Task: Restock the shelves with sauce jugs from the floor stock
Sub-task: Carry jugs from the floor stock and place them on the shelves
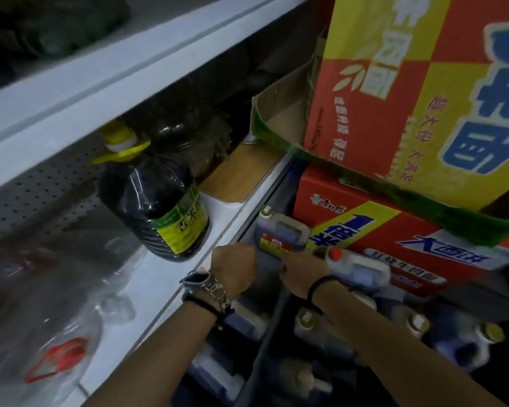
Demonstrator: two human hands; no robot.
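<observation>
you look early in the restock. your left hand (232,267) has its fingers curled onto the near side of the white-capped jug (279,233). the jug sits just off the front edge of the shelf (147,289), low among the floor stock and not yet on the board. your right hand (299,274) is pressed to the jug's other side, but its fingers are hidden, so it cannot be told whether it grips or only steadies. on the shelf one dark jug with a yellow cap (156,201) stands at the front, with white shelf showing beside it. the dark shapes behind it are too dim to name. still to go up: a red-capped jug (356,265) just right of your hands, and several floor jugs (417,321) nearer you, below the stacked cartons (394,224).
</observation>
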